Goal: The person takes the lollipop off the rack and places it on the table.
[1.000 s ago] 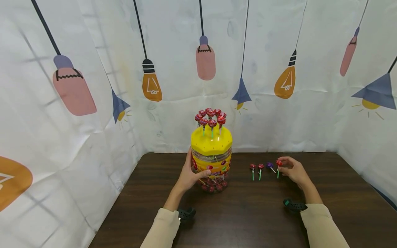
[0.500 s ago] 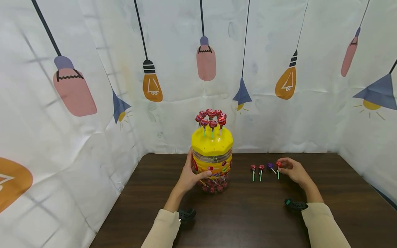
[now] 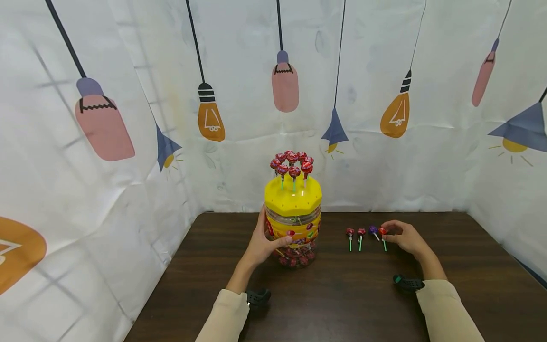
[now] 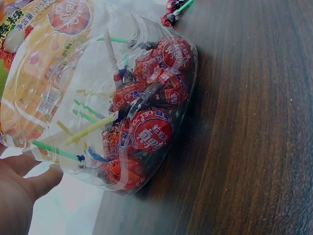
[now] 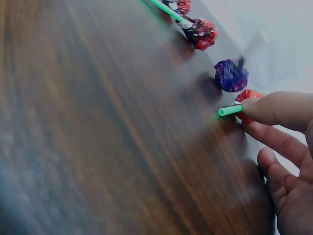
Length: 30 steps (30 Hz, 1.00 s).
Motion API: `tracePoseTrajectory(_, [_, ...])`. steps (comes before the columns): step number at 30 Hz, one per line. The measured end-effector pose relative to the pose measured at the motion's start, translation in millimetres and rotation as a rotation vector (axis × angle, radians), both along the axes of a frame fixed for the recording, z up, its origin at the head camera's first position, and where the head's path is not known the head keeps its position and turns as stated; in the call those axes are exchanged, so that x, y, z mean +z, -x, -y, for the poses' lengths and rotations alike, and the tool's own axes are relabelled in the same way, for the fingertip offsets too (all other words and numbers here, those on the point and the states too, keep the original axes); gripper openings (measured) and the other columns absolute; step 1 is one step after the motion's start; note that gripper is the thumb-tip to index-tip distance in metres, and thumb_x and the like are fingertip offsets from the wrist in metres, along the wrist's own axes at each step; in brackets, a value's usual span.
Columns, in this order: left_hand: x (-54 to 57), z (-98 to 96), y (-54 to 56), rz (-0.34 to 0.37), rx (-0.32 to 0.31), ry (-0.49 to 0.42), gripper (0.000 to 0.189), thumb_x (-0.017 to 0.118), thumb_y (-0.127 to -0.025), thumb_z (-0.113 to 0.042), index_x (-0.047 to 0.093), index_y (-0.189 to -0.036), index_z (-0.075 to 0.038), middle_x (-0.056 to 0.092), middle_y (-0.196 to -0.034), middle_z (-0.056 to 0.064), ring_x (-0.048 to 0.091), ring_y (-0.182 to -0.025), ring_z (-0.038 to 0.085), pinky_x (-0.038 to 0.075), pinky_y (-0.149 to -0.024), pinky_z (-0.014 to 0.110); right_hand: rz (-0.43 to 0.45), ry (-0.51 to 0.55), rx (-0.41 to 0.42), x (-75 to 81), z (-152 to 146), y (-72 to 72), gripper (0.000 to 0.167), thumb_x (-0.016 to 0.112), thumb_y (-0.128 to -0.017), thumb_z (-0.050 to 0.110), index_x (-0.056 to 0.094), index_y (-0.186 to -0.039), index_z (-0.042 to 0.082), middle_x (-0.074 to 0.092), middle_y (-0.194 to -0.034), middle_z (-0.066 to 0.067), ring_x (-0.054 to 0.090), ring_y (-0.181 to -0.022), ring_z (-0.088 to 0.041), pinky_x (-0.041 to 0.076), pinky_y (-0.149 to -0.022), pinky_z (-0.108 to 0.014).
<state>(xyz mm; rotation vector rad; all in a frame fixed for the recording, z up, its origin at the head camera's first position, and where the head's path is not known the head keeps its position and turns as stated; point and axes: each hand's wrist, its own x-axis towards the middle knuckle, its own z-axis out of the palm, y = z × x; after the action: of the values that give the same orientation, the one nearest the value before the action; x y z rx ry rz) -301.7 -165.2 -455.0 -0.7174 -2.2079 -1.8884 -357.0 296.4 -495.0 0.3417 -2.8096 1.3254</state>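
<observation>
I had the left hand [image 3: 261,243] gripping the jar [image 3: 295,202], probably to steady it; the right hand [image 3: 403,236] pinched a red pop [image 3: 382,231] beside the purple pop [image 3: 373,229].

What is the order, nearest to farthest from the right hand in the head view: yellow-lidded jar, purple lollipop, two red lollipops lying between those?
From the right hand:
1. Purple lollipop, just left of the fingers.
2. Inner red lollipop, next to the left.
3. Outer red lollipop, farther left.
4. Yellow-lidded jar, leftmost, held by the left hand.
</observation>
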Motion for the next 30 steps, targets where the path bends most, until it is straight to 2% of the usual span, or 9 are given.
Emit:
tracePoseTrajectory(8, [-0.4,0.3,-0.1,-0.001,0.003,0.001,0.107,0.084,-0.087,-0.031,0.008,-0.161,-0.047,0.041,-0.156,-0.007,0.049,-0.139,0.02,0.039,-0.12,0.055,0.002,-0.004,-0.008,0.1,0.7,0.5,0.043,0.074,-0.095,0.02,0.061,-0.129,-0.002,0.064,-0.125,-0.027,0.06,-0.099,-0.024,0.048,-0.076,-0.033])
tracePoseTrajectory(12, [-0.1,0.2,-0.2,-0.007,0.001,0.004,0.108,0.083,-0.087,-0.03,0.007,-0.161,-0.046,0.041,-0.156,-0.006,0.049,-0.139,0.022,0.039,-0.119,0.056,0.008,0.012,-0.008,-1.3,-2.4,0.4,0.046,0.072,-0.097,0.023,0.059,-0.133,-0.001,0.062,-0.128,-0.026,0.061,-0.103,-0.024,0.051,-0.08,-0.035])
tracePoseTrajectory(16, [-0.1,-0.1,-0.2,-0.01,0.004,0.009,0.108,0.083,-0.087,-0.031,0.006,-0.162,-0.046,0.041,-0.156,-0.005,0.05,-0.139,0.022,0.039,-0.119,0.056,0.003,0.05,-0.025,3.1,-7.4,-1.2,0.051,0.069,-0.099,0.028,0.055,-0.139,0.0,0.06,-0.132,-0.026,0.059,-0.105,-0.014,0.052,-0.085,-0.036])
tracePoseTrajectory(19, [-0.5,-0.7,-0.4,-0.008,0.008,0.013,0.108,0.083,-0.087,-0.031,0.006,-0.161,-0.046,0.041,-0.156,-0.006,0.05,-0.139,0.022,0.039,-0.119,0.056,-0.023,0.082,-0.048,16.9,-9.3,-4.8,0.053,0.067,-0.101,0.032,0.054,-0.141,0.001,0.061,-0.134,-0.024,0.056,-0.101,0.001,0.052,-0.084,-0.029])
tracePoseTrajectory(22, [-0.3,-1.2,-0.9,0.001,0.012,0.014,0.108,0.083,-0.087,-0.031,0.007,-0.161,-0.047,0.041,-0.156,-0.007,0.049,-0.139,0.021,0.039,-0.12,0.056,-0.063,0.121,-0.059,40.5,-6.8,-11.8,0.052,0.065,-0.102,0.035,0.053,-0.141,0.003,0.064,-0.128,-0.008,0.056,-0.096,0.01,0.051,-0.081,-0.021])
tracePoseTrajectory(26, [-0.1,-0.9,-0.8,0.007,0.015,0.017,0.106,0.083,-0.088,-0.031,0.008,-0.161,-0.047,0.04,-0.156,-0.007,0.048,-0.14,0.021,0.037,-0.12,0.056,-0.149,0.204,-0.036,75.1,6.4,-24.1,0.043,0.062,-0.103,0.034,0.056,-0.138,0.01,0.063,-0.115,0.013,0.06,-0.096,0.007,0.052,-0.079,-0.015])
tracePoseTrajectory(30, [-0.4,0.1,-0.2,0.002,0.019,0.015,0.106,0.082,-0.088,-0.028,0.008,-0.161,-0.046,0.039,-0.158,-0.006,0.047,-0.141,0.023,0.036,-0.12,0.06,-0.252,0.318,0.023,103.0,31.1,-36.6,0.032,0.062,-0.103,0.024,0.061,-0.133,0.011,0.066,-0.111,0.014,0.064,-0.097,0.0,0.054,-0.081,-0.014])
